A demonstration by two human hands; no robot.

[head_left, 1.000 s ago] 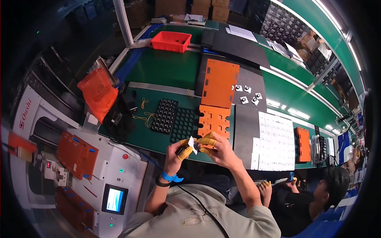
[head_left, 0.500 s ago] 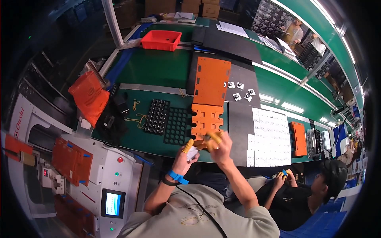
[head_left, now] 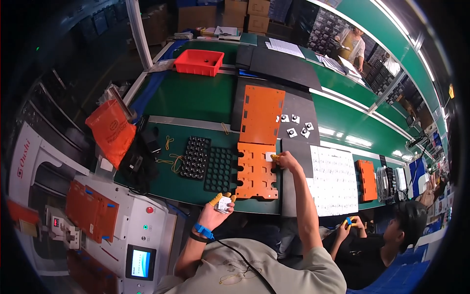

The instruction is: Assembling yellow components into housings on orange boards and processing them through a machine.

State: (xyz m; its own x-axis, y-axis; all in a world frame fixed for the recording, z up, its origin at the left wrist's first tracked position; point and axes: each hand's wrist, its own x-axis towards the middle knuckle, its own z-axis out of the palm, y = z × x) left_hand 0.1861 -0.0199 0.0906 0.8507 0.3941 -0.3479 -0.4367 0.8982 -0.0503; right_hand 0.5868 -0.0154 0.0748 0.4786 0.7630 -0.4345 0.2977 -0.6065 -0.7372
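Note:
My left hand (head_left: 215, 210), with yellow covers on some fingertips and a blue strap at the wrist, grips several small white square plates (head_left: 223, 204) near the front table edge. My right hand (head_left: 288, 161) reaches out over an orange slotted fixture (head_left: 257, 177), its fingers closed at the edge of one white square plate (head_left: 269, 156). That plate is at the fixture's upper right. Whether it rests fully on the surface, I cannot tell. Behind the base lies a flat orange panel (head_left: 263, 115).
Left of the fixture are a black tray of round parts (head_left: 196, 158) and a black tray with round pockets (head_left: 219, 170). Several white plates with black parts (head_left: 292, 132) lie on a black mat. A red bin (head_left: 199, 62) stands farther back; a co-worker (head_left: 374, 245) sits at right.
My right hand has moved from beside my left hand to the fixture's upper right, with a white plate now there. My left hand has drawn back nearer me, uncovering the fixture's front.

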